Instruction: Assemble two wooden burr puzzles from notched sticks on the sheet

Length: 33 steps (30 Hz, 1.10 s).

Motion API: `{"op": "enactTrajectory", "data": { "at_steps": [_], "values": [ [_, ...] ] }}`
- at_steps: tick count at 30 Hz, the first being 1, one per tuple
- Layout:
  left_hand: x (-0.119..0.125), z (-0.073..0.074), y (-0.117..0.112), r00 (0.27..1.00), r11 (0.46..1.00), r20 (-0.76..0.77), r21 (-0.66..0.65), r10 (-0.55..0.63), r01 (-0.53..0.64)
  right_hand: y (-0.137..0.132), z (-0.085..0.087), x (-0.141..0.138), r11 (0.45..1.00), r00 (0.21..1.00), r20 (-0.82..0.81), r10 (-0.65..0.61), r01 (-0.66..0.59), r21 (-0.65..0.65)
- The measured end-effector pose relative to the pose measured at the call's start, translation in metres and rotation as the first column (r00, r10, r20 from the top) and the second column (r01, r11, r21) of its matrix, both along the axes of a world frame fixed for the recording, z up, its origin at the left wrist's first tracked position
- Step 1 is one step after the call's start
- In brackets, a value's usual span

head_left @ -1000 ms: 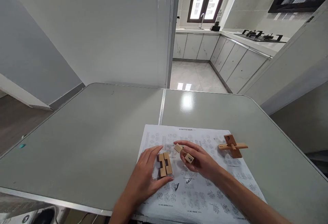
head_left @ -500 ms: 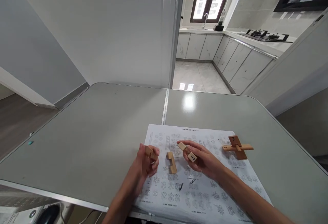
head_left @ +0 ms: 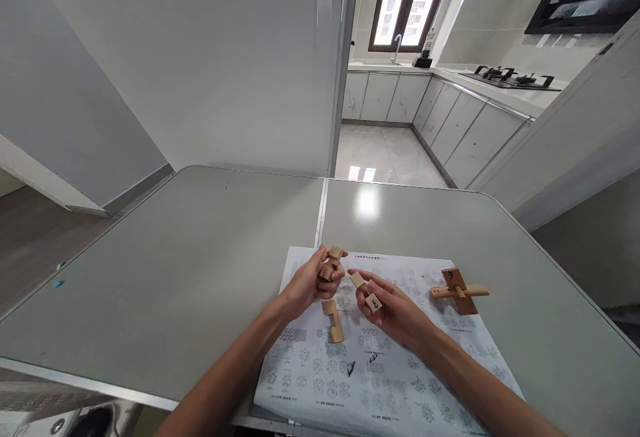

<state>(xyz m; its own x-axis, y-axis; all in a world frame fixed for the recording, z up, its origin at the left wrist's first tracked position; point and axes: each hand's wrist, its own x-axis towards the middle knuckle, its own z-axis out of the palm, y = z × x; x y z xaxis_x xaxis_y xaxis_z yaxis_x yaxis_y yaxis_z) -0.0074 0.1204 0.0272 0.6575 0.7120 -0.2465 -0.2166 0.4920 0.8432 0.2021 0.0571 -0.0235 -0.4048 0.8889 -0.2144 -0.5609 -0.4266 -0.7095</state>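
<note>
My left hand (head_left: 309,282) is raised above the printed sheet (head_left: 380,364), its fingers closed round a notched wooden puzzle piece (head_left: 331,263). My right hand (head_left: 393,308) is just to its right and holds a wooden block (head_left: 366,292) marked with a dark figure on its end. A second notched wooden piece (head_left: 332,319) lies flat on the sheet below and between the two hands. A crossed wooden assembly (head_left: 459,288) of two or three joined pieces rests on the sheet's right part, apart from both hands.
The sheet lies on a grey-green folding table (head_left: 175,270) with a centre seam (head_left: 321,214). A small teal object (head_left: 59,284) sits near the table's left edge. Behind stand a white partition wall (head_left: 210,57) and a kitchen with cabinets.
My left hand took one of the two notched pieces off the sheet and lifted it up and to the right, close to my right hand. The other notched piece stayed on the sheet.
</note>
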Motion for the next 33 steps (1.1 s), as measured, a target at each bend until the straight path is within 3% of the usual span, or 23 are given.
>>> {"op": "enactTrajectory", "data": {
  "at_steps": [6,13,21,24,29,33],
  "values": [
    [0.002,-0.017,0.008,0.998,0.999,0.055,0.027,-0.029,0.028,0.004,-0.006,0.003,1.0,1.0,-0.006,-0.025,0.025,-0.002],
    [0.004,-0.034,0.008,1.0,0.986,0.014,0.167,0.004,-0.007,0.005,-0.008,0.006,0.99,0.989,0.079,-0.124,0.118,0.072],
    [0.008,-0.033,0.004,1.0,0.969,-0.029,0.248,0.004,0.004,0.006,-0.002,0.011,0.969,0.96,0.229,-0.163,0.111,0.221],
    [0.006,-0.033,0.003,1.0,0.969,-0.008,0.248,-0.002,0.004,0.007,-0.001,0.014,0.959,0.953,0.272,-0.135,0.056,0.279],
    [0.004,-0.031,0.0,0.999,0.968,-0.027,0.25,-0.023,0.029,0.009,0.001,0.02,0.888,0.832,0.53,-0.167,-0.107,0.447],
    [0.004,-0.028,-0.003,0.998,0.964,-0.07,0.265,-0.003,0.021,0.008,0.0,0.021,0.865,0.761,0.596,-0.256,-0.095,0.493]
  ]
}}
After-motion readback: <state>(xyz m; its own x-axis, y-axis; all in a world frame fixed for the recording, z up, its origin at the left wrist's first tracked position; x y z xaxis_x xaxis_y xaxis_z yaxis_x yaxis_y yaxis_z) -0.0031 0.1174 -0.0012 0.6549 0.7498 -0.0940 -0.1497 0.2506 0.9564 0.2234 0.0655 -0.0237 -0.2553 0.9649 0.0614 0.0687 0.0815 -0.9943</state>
